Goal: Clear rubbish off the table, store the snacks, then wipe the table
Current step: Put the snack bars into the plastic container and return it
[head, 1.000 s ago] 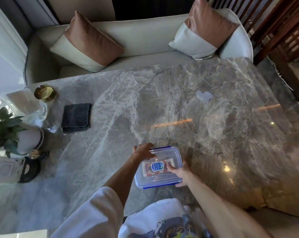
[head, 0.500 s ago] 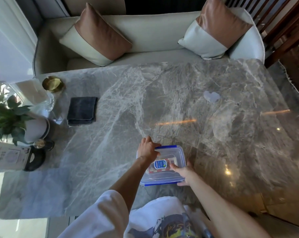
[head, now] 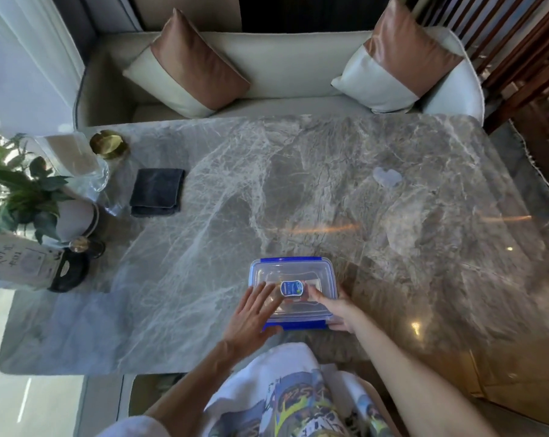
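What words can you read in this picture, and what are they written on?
Blue oval sticker on the lid of the clear container: has print, too small and blurred to read.
White paper bag at the left edge of the table: large handwritten-style characters, seen sideways, not legible.
Print on the person's shirt: colourful graphic lettering, blurred, unreadable.
Nothing else carries text.

This looks like a home dining nook: a grey marble table (head: 267, 190) stands against a cream upholstered bench sofa (head: 286, 67) with 2 tan-and-white cushions (head: 188, 64), a potted plant (head: 21, 190) at one end, and a dark wooden slatted chair (head: 525, 52) beside it.
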